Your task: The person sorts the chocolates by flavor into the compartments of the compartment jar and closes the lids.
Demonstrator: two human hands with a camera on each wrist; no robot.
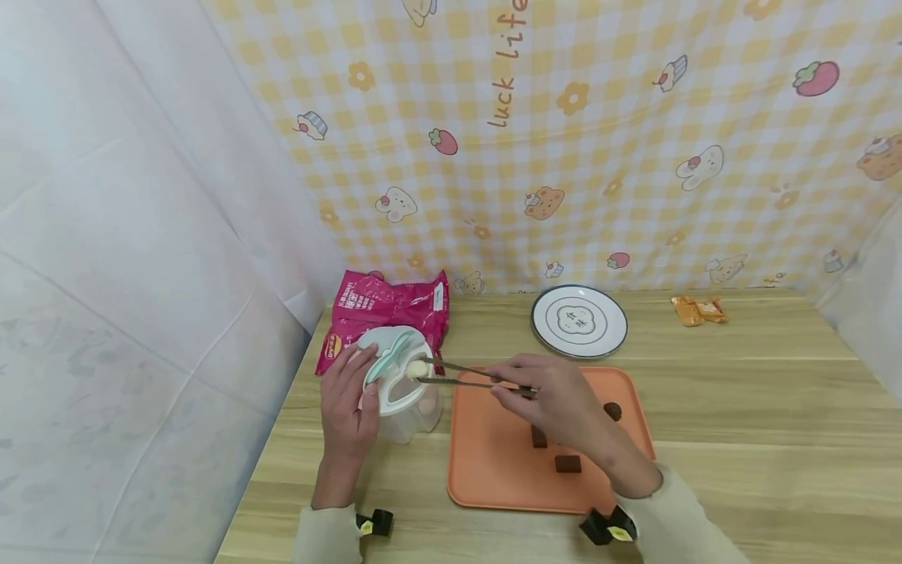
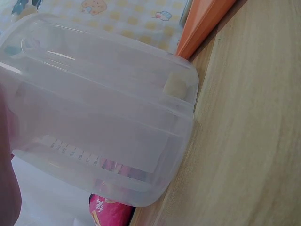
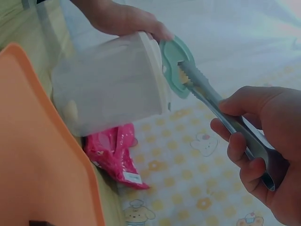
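Note:
My left hand [image 1: 348, 399] grips the top of a clear plastic canister [image 2: 94, 103], its thumb and fingers spread around the white lid. The canister's mint-green flap [image 3: 175, 49] is raised, leaving an opening in the lid. Metal tongs [image 3: 235, 125] are held in my right hand [image 1: 560, 403], reaching left across the tray. Between the tong tips sits a small pale round piece [image 1: 418, 369], right at the lid opening. Through the cloudy wall, another pale piece [image 2: 175, 85] shows at the canister's bottom.
An orange tray [image 1: 493, 470] lies right of the canister, bearing brown blocks [image 1: 568, 464] and a dark round piece [image 1: 612, 411]. Behind stand a pink snack bag [image 1: 416, 301] and a white plate [image 1: 543, 321]. Orange wrapped packets [image 1: 698, 310] lie at the back right.

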